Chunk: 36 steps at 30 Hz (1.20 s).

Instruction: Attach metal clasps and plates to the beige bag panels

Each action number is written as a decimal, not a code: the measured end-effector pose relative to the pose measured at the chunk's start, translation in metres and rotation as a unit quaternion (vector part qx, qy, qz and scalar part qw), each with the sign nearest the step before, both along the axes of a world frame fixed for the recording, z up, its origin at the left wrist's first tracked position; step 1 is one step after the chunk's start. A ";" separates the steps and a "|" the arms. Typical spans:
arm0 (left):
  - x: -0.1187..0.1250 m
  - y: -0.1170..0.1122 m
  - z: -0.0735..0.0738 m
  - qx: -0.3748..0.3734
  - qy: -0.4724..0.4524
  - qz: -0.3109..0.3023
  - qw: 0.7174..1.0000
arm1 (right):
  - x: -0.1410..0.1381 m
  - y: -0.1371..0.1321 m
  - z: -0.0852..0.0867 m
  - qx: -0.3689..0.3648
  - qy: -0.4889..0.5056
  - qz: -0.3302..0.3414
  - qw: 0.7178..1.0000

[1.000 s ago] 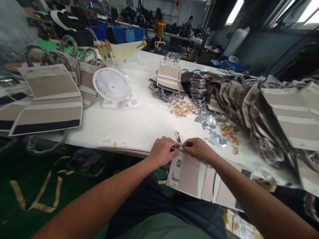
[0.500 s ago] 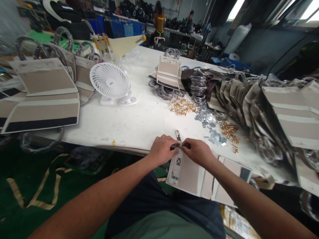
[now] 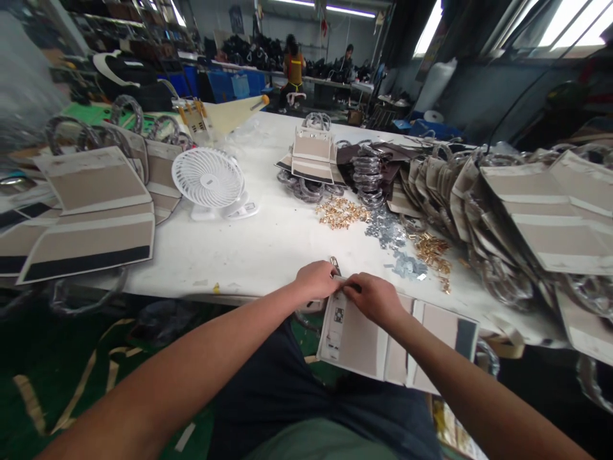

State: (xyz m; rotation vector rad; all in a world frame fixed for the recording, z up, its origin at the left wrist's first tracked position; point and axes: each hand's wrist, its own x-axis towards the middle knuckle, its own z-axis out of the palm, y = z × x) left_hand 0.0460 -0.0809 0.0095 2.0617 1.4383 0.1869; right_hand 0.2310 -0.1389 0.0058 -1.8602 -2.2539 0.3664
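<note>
A beige bag panel (image 3: 361, 338) with pale bands lies opened out at the table's front edge, partly overhanging it. My left hand (image 3: 317, 279) is closed at the panel's upper left corner, fingertips pinched on its edge. Just beyond those fingers a short dark strap with a metal end (image 3: 334, 262) sticks out onto the table. Beside it, my right hand (image 3: 376, 295) pinches the same edge, thumb and fingers bent together. Small metal fittings (image 3: 338, 314) show along the panel's left band. Whatever lies between the fingertips is hidden.
Gold rivets (image 3: 342, 213), grey metal plates (image 3: 407, 265) and gold fittings (image 3: 431, 249) lie in piles ahead. A white fan (image 3: 209, 179) stands left, near stacked bag panels (image 3: 90, 236). More bag pieces (image 3: 531, 217) crowd the right. A person (image 3: 294, 67) is far back.
My view has tilted up slightly. My hands have drawn closer together at the panel's corner, and the dark pieces that showed in the fingers before are now out of sight.
</note>
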 end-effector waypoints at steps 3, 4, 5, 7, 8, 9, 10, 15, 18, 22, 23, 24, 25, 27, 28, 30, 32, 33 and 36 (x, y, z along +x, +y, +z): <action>0.002 0.011 0.004 -0.014 0.018 -0.041 0.999 | 0.003 0.001 -0.003 -0.008 0.013 -0.010 1.000; 0.003 0.013 0.005 -0.018 0.024 -0.049 0.998 | 0.004 0.001 -0.004 -0.008 0.017 -0.010 1.000; 0.003 0.014 0.005 -0.021 0.029 -0.053 0.998 | 0.004 0.002 -0.004 -0.008 0.021 -0.009 1.000; 0.005 0.015 0.007 -0.024 0.038 -0.055 0.997 | 0.006 0.004 -0.001 -0.019 0.041 -0.010 0.999; 0.007 0.016 0.008 -0.026 0.042 -0.053 0.997 | 0.008 0.005 0.004 -0.030 0.065 -0.014 0.997; 0.008 0.016 0.009 -0.029 0.045 -0.050 0.997 | 0.010 0.007 0.011 -0.036 0.104 -0.020 0.994; 0.010 0.017 0.009 -0.034 0.047 -0.047 0.997 | 0.011 0.007 0.019 -0.031 0.156 -0.032 0.987; 0.015 0.027 0.008 -0.087 0.038 -0.035 0.995 | 0.017 0.006 0.049 0.096 0.457 -0.123 0.875; 0.014 0.028 0.005 -0.106 0.025 -0.035 0.993 | 0.014 0.001 0.032 0.076 0.571 -0.142 0.805; 0.013 0.019 0.001 -0.066 -0.006 -0.032 0.997 | 0.007 -0.002 0.002 0.080 0.684 -0.153 0.708; 0.013 0.017 0.000 -0.057 -0.014 -0.030 0.998 | 0.006 -0.001 -0.001 0.088 0.711 -0.152 0.681; 0.013 0.014 0.000 -0.052 -0.022 -0.025 0.998 | 0.005 0.000 -0.001 0.092 0.735 -0.148 0.655; 0.014 0.013 -0.001 -0.056 -0.028 -0.019 0.998 | 0.005 0.001 0.000 0.093 0.755 -0.145 0.633; 0.017 0.011 -0.001 -0.081 -0.046 -0.001 0.996 | 0.004 0.005 0.005 0.092 0.781 -0.136 0.603; 0.018 0.012 -0.001 -0.103 -0.057 0.016 0.993 | 0.003 0.007 0.007 0.093 0.786 -0.130 0.596; 0.022 0.014 -0.001 -0.163 -0.082 0.060 0.981 | 0.001 0.011 0.010 0.098 0.791 -0.124 0.591; 0.024 0.017 -0.002 -0.220 -0.103 0.104 0.964 | -0.002 0.015 0.009 0.094 0.800 -0.131 0.578; 0.024 0.018 -0.003 -0.239 -0.113 0.118 0.957 | -0.003 0.017 0.008 0.088 0.807 -0.140 0.567; 0.022 0.019 -0.008 -0.241 -0.140 0.124 0.952 | -0.003 0.023 0.005 0.072 0.831 -0.170 0.525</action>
